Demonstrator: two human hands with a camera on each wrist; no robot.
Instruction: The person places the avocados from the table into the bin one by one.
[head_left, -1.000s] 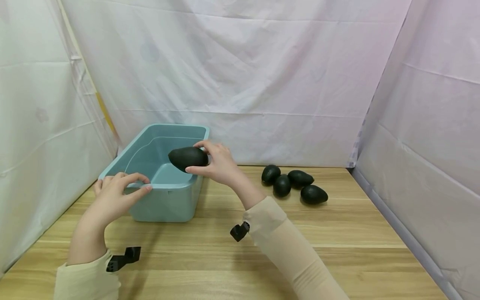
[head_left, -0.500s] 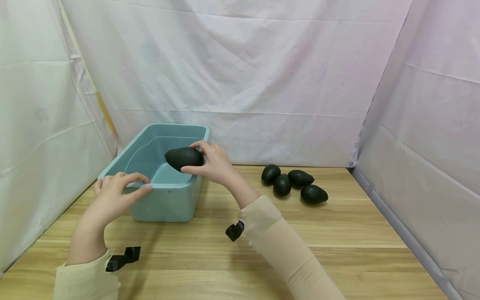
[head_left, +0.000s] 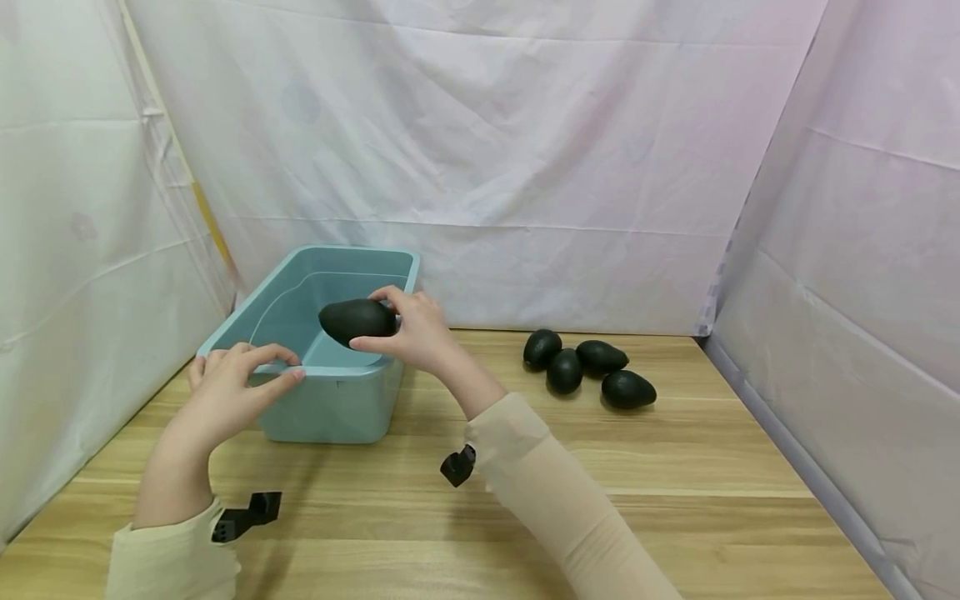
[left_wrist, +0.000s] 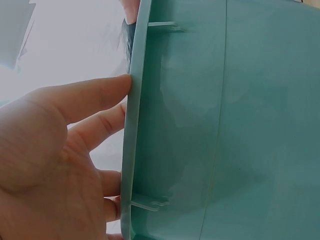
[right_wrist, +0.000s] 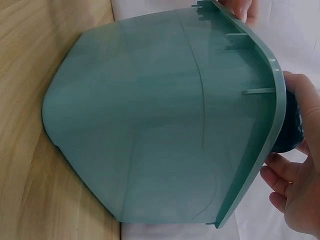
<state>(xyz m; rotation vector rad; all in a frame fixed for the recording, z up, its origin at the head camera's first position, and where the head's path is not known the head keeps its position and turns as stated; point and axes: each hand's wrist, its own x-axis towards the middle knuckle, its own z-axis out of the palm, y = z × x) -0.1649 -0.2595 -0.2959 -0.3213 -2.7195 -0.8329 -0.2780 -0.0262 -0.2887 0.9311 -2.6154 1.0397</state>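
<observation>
My right hand (head_left: 420,333) grips a dark green avocado (head_left: 356,322) between thumb and fingers, above the opening of a blue-green plastic tub (head_left: 330,408). The avocado lies sideways, its narrower end to the left. In the right wrist view the avocado (right_wrist: 290,125) shows just past the tub's rim, partly hidden by it. My left hand (head_left: 228,392) holds the tub's near rim, thumb on the outer side and fingers over the inner side. The left wrist view shows that thumb against the rim (left_wrist: 132,125). Most of the tub's floor is hidden.
Several more avocados (head_left: 564,371) lie grouped on the wooden table (head_left: 600,483) to the right of the tub. White cloth walls (head_left: 525,167) enclose the table at the back and both sides.
My right hand has moved slightly left with the avocado, further over the tub. The left hand, the tub and the avocados on the table have stayed put.
</observation>
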